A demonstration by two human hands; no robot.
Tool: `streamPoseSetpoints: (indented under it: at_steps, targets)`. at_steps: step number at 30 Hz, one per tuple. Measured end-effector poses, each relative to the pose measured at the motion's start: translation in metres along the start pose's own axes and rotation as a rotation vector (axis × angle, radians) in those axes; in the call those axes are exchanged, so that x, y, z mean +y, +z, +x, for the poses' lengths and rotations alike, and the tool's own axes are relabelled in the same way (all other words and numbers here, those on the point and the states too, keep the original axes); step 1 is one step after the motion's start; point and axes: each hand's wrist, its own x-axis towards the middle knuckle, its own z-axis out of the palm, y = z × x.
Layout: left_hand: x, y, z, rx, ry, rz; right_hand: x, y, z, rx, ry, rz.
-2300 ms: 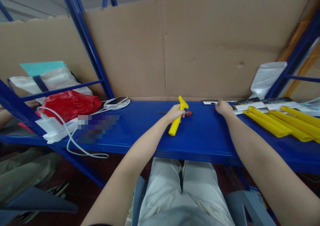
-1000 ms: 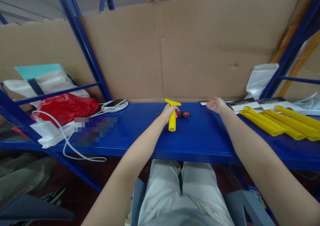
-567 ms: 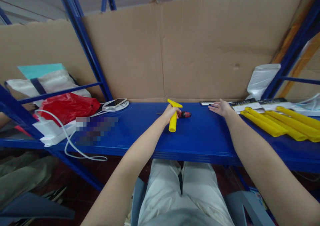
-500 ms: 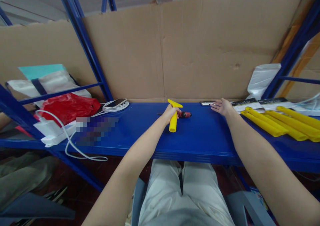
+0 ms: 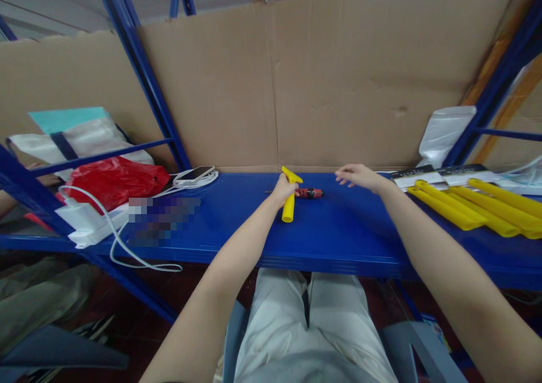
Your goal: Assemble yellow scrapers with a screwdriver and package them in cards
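Wrapped round a yellow T-shaped handle [image 5: 288, 210], the left hand [image 5: 282, 191] faces right hand [image 5: 358, 176], fingers loosely parted, hovering at three o'clock.

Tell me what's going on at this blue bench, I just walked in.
A seated person is working at a blue bench. The left hand grips a yellow T-shaped piece, and a red-and-black tool lies just to the right of that hand. The right hand is loosely open over the bench, with nothing visible in it. More yellow pieces lie to the right, beside black-and-white packaging.
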Motion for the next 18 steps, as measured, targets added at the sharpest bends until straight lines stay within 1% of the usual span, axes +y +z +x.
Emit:
streamPoseSetpoints:
  at_steps: [1,3,5,7,9,11,13,16,18]
  targets:
    - [0.0,0.0,0.0,-0.002,0.007,0.003,0.0,0.009,-0.003,-0.069,-0.074,-0.072]
    - [0.0,0.001,-0.001,0.005,0.014,0.009,0.003,0.027,-0.007,-0.098,-0.189,-0.173]
    - [0.0,0.002,-0.002,0.018,0.017,0.015,0.007,0.045,-0.007,-0.159,-0.276,-0.273]
    - [-0.001,0.002,-0.002,0.022,0.023,0.019,0.011,0.058,-0.005,-0.172,-0.327,-0.378]
    - [-0.002,0.003,-0.001,0.017,0.032,0.008,0.015,0.064,-0.003,-0.144,-0.34,-0.434]
    - [-0.004,0.003,0.001,0.012,0.032,-0.014,0.017,0.064,-0.001,-0.12,-0.304,-0.401]
    - [-0.006,0.003,0.004,0.017,0.026,-0.029,0.018,0.06,0.001,-0.134,-0.214,-0.278]
    - [-0.01,0.002,0.009,0.04,0.018,-0.023,0.018,0.052,0.001,-0.175,-0.02,-0.039]
    - [-0.013,0.001,0.012,0.051,0.01,-0.005,0.016,0.046,0.001,-0.124,0.12,0.119]
